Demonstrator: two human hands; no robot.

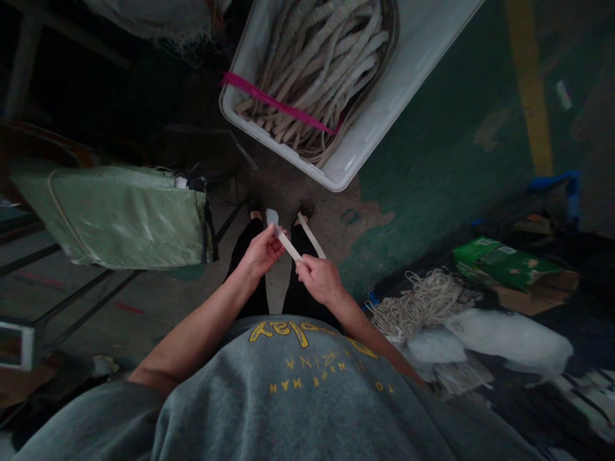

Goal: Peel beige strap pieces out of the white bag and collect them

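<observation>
My left hand (261, 251) and my right hand (320, 278) are close together in front of my body, above my black-trousered legs. Both are closed on pale flat strips (290, 245). One strip runs from my right fingers up to my left fingertips, where a small whitish piece (271, 216) sticks up. A second strip (311, 236) rises from my right hand toward the upper left. I cannot tell whether the strips are joined.
A white plastic tub (379, 121) ahead holds several similar pale strips under a pink band (276, 102). A green woven sack (120, 214) lies on a metal frame at left. A pile of cords (425, 301), white stuffing (509, 336) and a green box (504, 261) lie at right.
</observation>
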